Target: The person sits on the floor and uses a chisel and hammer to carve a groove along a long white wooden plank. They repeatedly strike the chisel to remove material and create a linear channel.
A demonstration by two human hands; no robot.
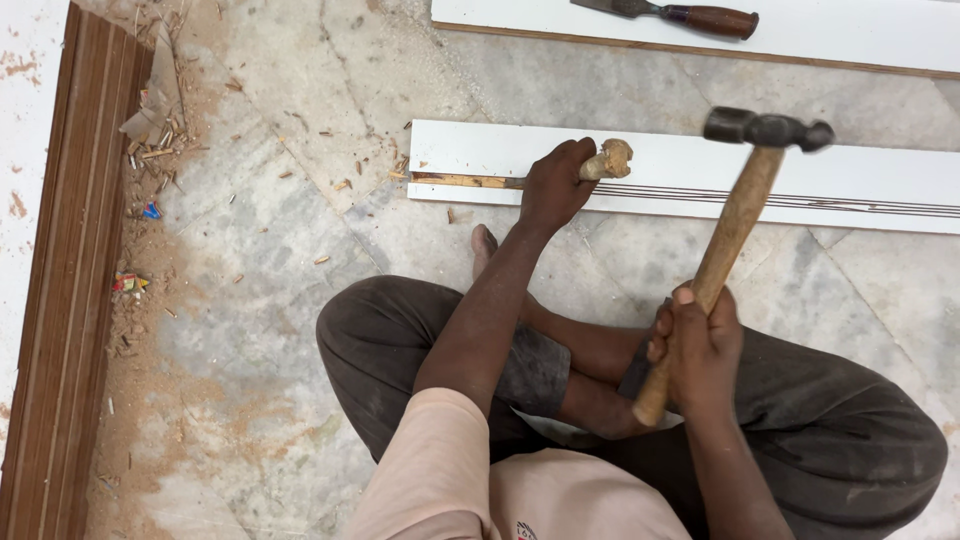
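The left hand (553,185) grips the chisel (600,163) on the white board (700,165) lying on the floor; the right hand (700,345) clasps the raised hammer (735,215) — best struck squarely on the chisel's frayed end — blade kept along the groove.

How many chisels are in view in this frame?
2. One chisel is gripped by the left hand, its blade lying along the near white board. A second chisel with a dark handle lies on the far white board. Others may be out of frame.
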